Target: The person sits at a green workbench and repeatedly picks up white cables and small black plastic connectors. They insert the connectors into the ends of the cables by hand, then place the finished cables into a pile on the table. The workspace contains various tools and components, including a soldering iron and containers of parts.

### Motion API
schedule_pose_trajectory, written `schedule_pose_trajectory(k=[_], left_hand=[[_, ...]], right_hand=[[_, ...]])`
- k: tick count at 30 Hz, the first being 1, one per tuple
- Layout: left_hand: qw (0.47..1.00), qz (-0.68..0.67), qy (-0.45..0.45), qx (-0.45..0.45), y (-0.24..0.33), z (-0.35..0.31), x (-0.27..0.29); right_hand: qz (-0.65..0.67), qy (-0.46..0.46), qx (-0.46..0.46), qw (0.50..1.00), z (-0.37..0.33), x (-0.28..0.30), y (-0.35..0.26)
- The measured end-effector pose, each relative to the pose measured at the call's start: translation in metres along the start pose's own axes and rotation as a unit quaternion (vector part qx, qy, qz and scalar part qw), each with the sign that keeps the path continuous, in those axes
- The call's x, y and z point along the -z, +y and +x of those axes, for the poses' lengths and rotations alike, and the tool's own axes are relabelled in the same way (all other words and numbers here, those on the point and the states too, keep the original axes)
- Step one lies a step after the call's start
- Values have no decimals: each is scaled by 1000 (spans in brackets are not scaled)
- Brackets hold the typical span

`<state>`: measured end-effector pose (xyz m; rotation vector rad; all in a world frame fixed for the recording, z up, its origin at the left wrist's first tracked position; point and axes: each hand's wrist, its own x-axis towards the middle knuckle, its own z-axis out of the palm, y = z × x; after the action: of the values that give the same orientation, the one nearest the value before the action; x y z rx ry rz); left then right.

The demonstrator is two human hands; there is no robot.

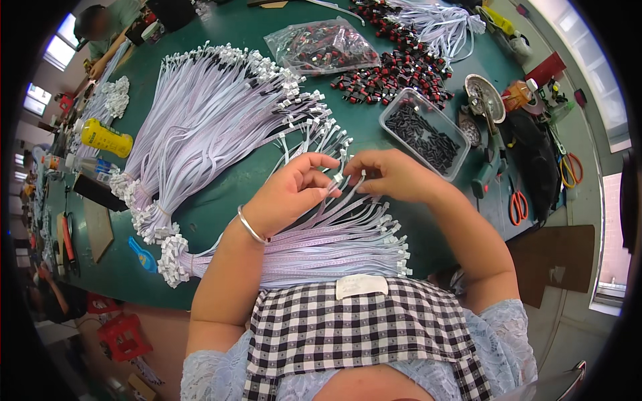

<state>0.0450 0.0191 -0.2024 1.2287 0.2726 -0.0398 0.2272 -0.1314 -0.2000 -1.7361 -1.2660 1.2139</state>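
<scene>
Both my hands meet over the middle of the green table, above bundles of flat white cables. My left hand (301,184), with a silver bangle on its wrist, has its fingers curled and pinched round a cable with a small white connector (338,178). Close beside it, my right hand (391,175) is closed in a pinch at another thin cable end (363,175). A fanned cable bundle (314,250) lies beneath my forearms, its white plugs at both ends. A larger cable bundle (207,113) spreads to the far left, some ends fitted with black pieces.
A clear plastic box (461,150) of black tubes stands right of my hands. Behind it are a pile of red-and-black parts (401,77) and a bag of them (321,50). A green hot-glue gun (491,164) and orange-handled scissors (517,207) lie at right, a yellow bottle (105,138) at left.
</scene>
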Motion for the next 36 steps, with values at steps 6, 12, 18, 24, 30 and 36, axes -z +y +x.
schedule_pose_trajectory(k=[6, 12, 18, 24, 30, 36], left_hand=[[999, 19, 14, 23, -13, 8, -1], [998, 20, 49, 44, -15, 9, -9], [997, -5, 54, 54, -16, 10, -13], [998, -10, 43, 52, -19, 12, -10], [998, -33, 32, 53, -18, 12, -7], [995, -64, 24, 77, -16, 11, -6]], right_hand=[[19, -15, 5, 1000, -25, 11, 1], [13, 150, 2, 989, -35, 34, 8], [-477, 239, -39, 845, -31, 65, 38], [-401, 184, -65, 895, -24, 70, 51], [-362, 196, -56, 910, -25, 70, 48], [-361, 235, -72, 900, -26, 66, 39]])
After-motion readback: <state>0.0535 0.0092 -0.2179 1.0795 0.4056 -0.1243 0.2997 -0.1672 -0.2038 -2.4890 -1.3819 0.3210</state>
